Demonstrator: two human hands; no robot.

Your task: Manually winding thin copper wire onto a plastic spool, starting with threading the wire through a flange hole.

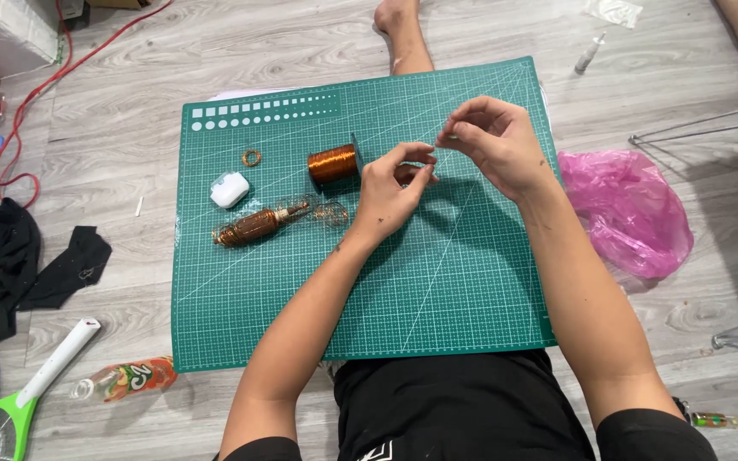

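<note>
I see my left hand (390,192) and right hand (493,141) raised just above the green cutting mat (437,290), each grip pinched shut on a thin wire (434,147) too fine to trace. The copper wire spool (333,163) lies just left of my left hand, near a wire-wrapped bottle (258,225), a small wire ring (252,158) and a white case (230,189).

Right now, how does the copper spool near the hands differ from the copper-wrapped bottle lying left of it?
The spool is short and stubby; the bottle is long and tapers to a neck. The spool lies beside the left hand; the bottle lies apart, untouched. Both are copper-coloured and rest on the green mat.
</note>
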